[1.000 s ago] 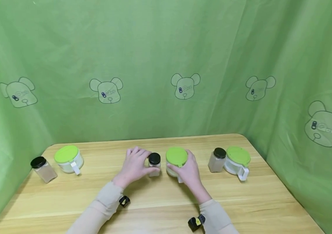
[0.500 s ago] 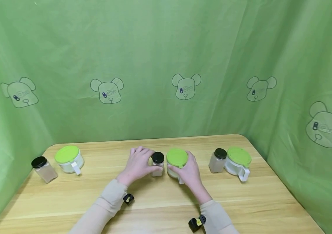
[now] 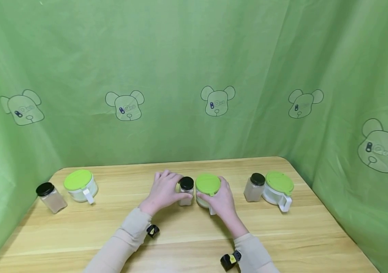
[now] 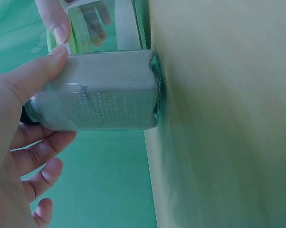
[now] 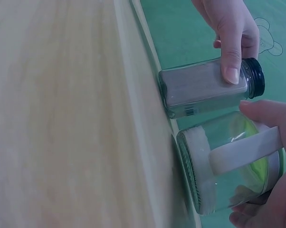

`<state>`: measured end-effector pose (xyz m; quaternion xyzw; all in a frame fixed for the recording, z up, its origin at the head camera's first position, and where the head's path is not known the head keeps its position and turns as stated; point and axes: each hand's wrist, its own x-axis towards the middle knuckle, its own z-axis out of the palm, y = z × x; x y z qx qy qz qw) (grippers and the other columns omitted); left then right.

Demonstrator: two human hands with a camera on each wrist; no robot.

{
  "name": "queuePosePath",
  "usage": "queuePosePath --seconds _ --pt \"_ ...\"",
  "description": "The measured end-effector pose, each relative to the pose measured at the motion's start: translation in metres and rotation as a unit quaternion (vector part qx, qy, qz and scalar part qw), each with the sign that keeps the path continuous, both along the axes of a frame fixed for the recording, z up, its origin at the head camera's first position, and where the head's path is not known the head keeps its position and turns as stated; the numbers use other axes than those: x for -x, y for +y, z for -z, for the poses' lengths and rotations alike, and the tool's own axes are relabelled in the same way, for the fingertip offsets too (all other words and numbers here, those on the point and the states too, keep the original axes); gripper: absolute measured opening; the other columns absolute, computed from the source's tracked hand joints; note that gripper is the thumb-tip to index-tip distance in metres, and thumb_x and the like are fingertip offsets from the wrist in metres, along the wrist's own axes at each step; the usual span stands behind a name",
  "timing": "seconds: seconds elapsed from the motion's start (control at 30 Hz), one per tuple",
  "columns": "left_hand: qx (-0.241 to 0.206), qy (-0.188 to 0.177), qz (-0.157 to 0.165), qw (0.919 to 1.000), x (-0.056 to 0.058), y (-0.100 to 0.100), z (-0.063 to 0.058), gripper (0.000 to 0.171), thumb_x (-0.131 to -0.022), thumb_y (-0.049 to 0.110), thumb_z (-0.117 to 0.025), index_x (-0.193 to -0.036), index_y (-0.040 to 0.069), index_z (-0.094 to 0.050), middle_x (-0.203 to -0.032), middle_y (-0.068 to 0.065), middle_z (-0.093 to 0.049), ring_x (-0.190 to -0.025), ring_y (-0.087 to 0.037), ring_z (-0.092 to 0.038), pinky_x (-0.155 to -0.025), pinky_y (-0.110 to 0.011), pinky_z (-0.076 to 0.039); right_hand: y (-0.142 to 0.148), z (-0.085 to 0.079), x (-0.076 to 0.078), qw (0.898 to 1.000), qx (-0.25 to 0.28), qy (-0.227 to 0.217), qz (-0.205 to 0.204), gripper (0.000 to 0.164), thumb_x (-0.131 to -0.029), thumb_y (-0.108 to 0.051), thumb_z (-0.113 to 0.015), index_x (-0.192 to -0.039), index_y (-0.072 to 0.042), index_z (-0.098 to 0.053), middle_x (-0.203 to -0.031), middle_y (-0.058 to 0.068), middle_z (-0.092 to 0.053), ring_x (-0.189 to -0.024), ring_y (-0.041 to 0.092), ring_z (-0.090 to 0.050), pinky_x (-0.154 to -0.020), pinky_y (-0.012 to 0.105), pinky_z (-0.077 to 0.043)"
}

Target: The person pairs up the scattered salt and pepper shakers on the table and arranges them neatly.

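My left hand (image 3: pixel 164 192) grips a clear square spice jar (image 4: pixel 105 90) with a black lid, thumb on one side and fingers on the other. The jar stands upright on the table and holds greyish-brown powder. Just to its right, my right hand (image 3: pixel 222 197) holds a round glass seasoning pot (image 5: pixel 224 185) by its sides near the green lid (image 3: pixel 208 184). White contents lie in the bottom of this pot, and its white handle (image 5: pixel 247 151) points toward me. A narrow gap separates jar and pot in the head view.
At the left stand another black-lidded jar (image 3: pixel 53 200) and a green-lidded pot (image 3: pixel 89 188), spaced apart. On the right, a third jar (image 3: pixel 253 190) stands against a third pot (image 3: pixel 272 195). A green curtain (image 3: pixel 170 136) hangs behind the wooden table (image 3: pixel 194 242).
My left hand has slid the spice jar to the right, closer to the seasoning pot. My right hand has stayed on the pot almost without moving.
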<state>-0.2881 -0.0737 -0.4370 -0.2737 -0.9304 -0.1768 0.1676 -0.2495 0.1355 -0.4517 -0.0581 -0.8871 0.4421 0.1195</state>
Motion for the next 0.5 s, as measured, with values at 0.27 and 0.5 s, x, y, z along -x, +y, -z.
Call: queuePosePath --seconds 0.27,0.5 --pt "0.011 -0.009 -0.022 0.9997 -0.0001 0.0006 -0.0013 0.072 -0.068 0.068 -0.073 -0.117 0.016 -0.066 -0.113 0.002 -0.071 -0.099 -0.016 -0.051 -0.081 -0.035 -0.031 -0.0006 -0.0024 -0.0015 1.000 -0.025 -0.008 0.000 0.099 -0.070 -0.036 -0.086 -0.143 0.003 -0.032 -0.136 0.025 -0.048 -0.123 0.042 -0.052 -0.101 0.058 -0.043" --pt "0.002 -0.026 -0.028 0.9993 -0.0011 0.0025 -0.0020 0.072 -0.069 0.065 -0.075 -0.120 0.015 -0.065 -0.118 -0.001 -0.069 -0.104 -0.018 -0.052 -0.084 -0.036 -0.031 -0.0015 -0.0040 -0.0034 0.998 -0.057 -0.010 0.001 0.099 -0.071 -0.040 -0.084 -0.142 0.005 -0.031 -0.135 0.028 -0.046 -0.123 0.043 -0.049 -0.101 0.059 -0.043"
